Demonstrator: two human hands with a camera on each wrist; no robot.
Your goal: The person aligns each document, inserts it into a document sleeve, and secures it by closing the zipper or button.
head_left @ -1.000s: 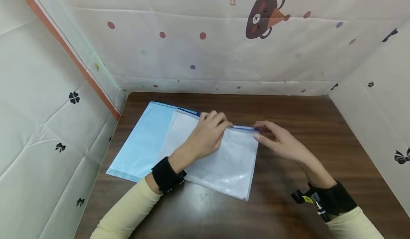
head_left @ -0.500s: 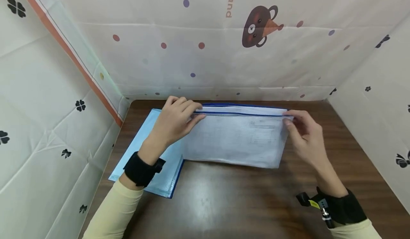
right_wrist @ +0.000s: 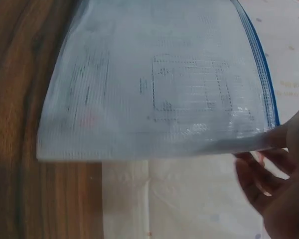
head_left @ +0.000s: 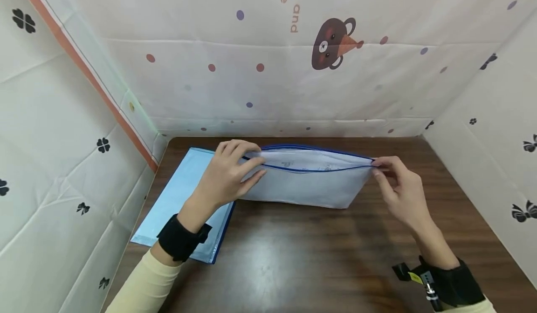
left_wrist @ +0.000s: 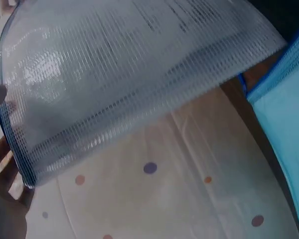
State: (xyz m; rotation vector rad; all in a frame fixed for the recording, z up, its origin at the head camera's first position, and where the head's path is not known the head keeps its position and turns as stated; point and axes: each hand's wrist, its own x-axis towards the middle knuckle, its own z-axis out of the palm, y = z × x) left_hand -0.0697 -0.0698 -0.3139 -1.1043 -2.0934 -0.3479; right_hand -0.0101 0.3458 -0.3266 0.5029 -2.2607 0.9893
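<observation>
A clear mesh zip pouch [head_left: 302,189] with blue zip edging stands raised on its long side, its mouth gaping at the top. White printed sheets [head_left: 295,158] show inside, and their print comes through the mesh [right_wrist: 189,89] in the right wrist view. My left hand [head_left: 226,173] grips the top left corner, thumb in front. At the top right corner, my right hand [head_left: 400,189] pinches the edge between thumb and fingers. A light blue zip pouch [head_left: 180,194] lies flat on the left, partly covered by my left hand and forearm.
The brown wooden table [head_left: 293,257] carries both pouches. White patterned sheeting [head_left: 251,80] rises behind it and along both sides. A black strap with a small device [head_left: 444,280] wraps my right wrist, and another black strap [head_left: 180,238] my left.
Both hands spread to the clear pouch's top corners. The pouch was lifted from lying over the blue one and shifted right, its mouth opening wider. More of the blue pouch now shows.
</observation>
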